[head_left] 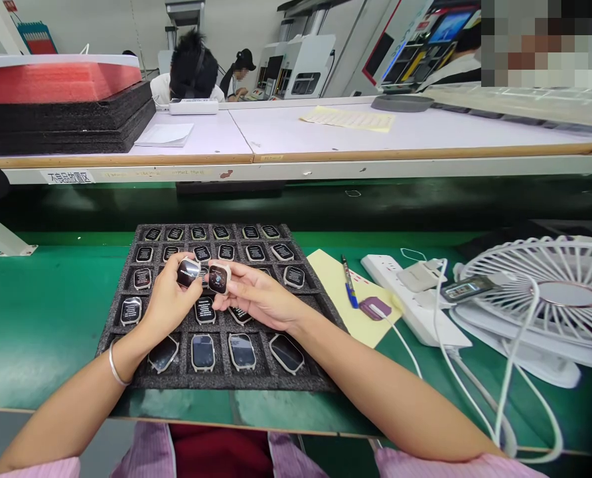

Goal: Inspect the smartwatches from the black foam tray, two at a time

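Note:
My left hand (169, 295) is closed on a smartwatch (188, 271) without a strap, its lit screen showing white lettering. Close beside it, my right hand (256, 295) grips a second strapless smartwatch (218, 279), whose dark screen shows a small graphic. Both are held above a black foam tray (117, 332) divided into compartments. Rows of similar watches lie in it; many screens show lines of white text. In the front row, a watch (203, 352) and its neighbours have dark screens. My hands hide part of the tray's middle.
Right of the tray lie yellow paper (326, 265), a marker pen (348, 282), a purple charging pad (374, 308), a white power strip (400, 299) with loose cables and a white fan (565, 299). A raised shelf (276, 139) holds foam sheets (62, 109). Several people work beyond.

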Demonstrator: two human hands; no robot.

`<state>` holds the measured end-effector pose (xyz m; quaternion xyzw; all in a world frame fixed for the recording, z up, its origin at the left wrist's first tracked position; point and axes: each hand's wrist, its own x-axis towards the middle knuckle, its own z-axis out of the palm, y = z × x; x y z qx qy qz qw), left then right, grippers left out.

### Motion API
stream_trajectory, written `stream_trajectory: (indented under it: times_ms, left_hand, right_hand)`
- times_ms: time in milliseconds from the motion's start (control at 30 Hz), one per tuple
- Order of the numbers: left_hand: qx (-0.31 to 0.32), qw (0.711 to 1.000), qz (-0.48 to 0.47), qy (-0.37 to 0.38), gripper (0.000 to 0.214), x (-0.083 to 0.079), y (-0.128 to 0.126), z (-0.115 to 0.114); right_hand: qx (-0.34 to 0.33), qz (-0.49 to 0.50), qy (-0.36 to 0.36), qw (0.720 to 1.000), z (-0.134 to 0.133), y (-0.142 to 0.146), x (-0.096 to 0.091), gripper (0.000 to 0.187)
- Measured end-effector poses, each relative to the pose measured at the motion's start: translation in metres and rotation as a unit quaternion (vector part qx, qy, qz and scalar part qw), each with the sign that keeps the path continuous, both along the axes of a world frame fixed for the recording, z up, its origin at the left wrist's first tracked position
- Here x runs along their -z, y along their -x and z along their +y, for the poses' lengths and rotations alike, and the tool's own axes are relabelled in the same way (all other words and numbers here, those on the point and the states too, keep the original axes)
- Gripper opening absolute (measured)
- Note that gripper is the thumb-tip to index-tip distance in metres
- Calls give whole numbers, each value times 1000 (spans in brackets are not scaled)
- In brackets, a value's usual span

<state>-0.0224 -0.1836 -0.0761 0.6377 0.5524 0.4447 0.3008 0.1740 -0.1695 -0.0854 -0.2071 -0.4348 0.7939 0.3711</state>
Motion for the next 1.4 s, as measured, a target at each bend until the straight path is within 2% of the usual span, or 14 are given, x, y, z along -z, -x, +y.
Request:
stream_trajectory:
  times_ms: [367,600,700,1033,1300,1400]
  left_hand:
    - [-1,1000,-15,9,43,-1,-1,0]
    - [75,980,-177,51,65,0,-3,2]
    - [92,971,-211,64,73,-1,-2,1]
    - [54,969,-213,117,74,-13,-3,-2]
    - [67,966,-224,112,74,-11,-2,-1]
    - [73,967,-219,109,74,-11,-1,-1]
  right_hand:
    - [6,-9,-9,1000,1,-1,-1,58]
    - [6,-7,-14,1000,1,0,-2,57]
    - [15,-6,-7,1000,2,0,-1,59]
    - [65,3,4,998,3,1,-5,57]
    - [62,-1,6,998,3,0,-5,56]
    - [67,-3,11,998,2,-1,-10,62]
